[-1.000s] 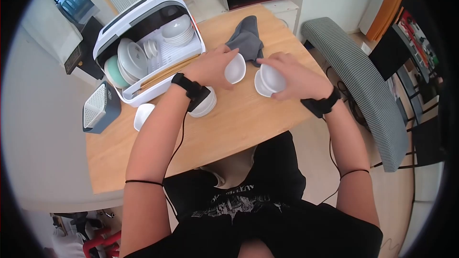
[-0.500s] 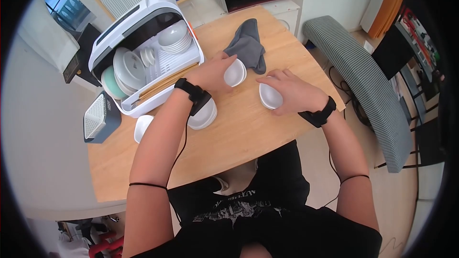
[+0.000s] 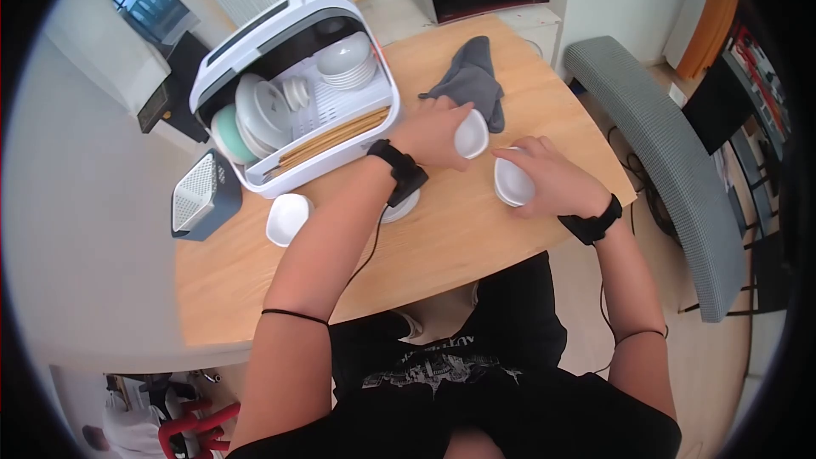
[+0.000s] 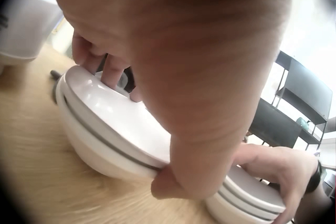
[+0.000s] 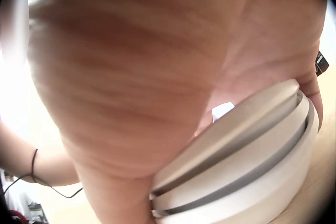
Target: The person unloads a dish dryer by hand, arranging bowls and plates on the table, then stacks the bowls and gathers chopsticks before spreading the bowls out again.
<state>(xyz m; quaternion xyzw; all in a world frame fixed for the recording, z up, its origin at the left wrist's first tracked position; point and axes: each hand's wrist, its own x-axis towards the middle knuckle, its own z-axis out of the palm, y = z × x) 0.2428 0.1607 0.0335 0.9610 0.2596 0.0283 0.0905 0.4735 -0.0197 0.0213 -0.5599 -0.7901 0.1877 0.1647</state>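
Observation:
The left hand (image 3: 435,132) grips a small stack of white bowls (image 3: 471,135) by the rim; in the left wrist view two nested bowls (image 4: 110,124) show, thumb on the near side and fingers over the far rim. To its right, the right hand (image 3: 557,183) holds another stack of white bowls (image 3: 512,182), thumb and fingers on opposite sides. Several nested rims (image 5: 236,166) show in the right wrist view. A grey cloth (image 3: 470,81) lies just behind the left hand's bowls. The two stacks stand apart.
A white dish rack (image 3: 319,166) with plates, bowls and chopsticks stands at the back left. A single white bowl (image 3: 289,219) and a partly hidden bowl stack (image 3: 403,207) are near the left forearm. A blue-grey box (image 3: 206,195) stands left of them; a bench (image 3: 663,161) is on the right.
The right hand's bowls, a loosely nested pair one second ago, now sit together a little nearer the body. The left hand keeps its hold on its bowls. The head view has shifted.

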